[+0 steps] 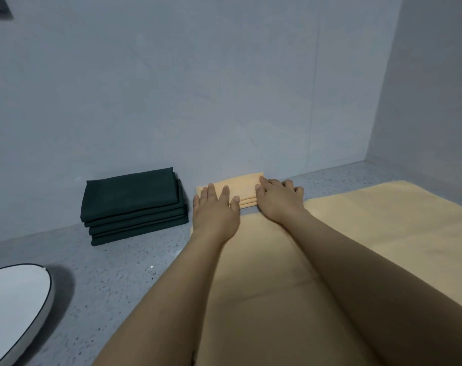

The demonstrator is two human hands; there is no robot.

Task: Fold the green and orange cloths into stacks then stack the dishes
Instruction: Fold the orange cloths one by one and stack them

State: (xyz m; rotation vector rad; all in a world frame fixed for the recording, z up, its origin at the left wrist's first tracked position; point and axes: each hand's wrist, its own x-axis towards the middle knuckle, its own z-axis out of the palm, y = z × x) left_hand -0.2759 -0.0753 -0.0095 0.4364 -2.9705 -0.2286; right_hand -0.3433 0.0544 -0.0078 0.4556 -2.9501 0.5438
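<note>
Both hands are pressing flat, fingers straight, nothing grasped: left hand [215,207] & right hand [278,200] are resting on folded orange stack [236,187], sitting just right of green stack [133,204]. Risk: uneven pressure is likely shifting layers, skewing edges.

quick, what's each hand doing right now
Left hand: open, fingers flat on the folded orange cloth.
Right hand: open, fingers spread over the same cloth's right end, gripping nothing.

Speckled grey countertop [113,273], pale wall [198,75]
</note>
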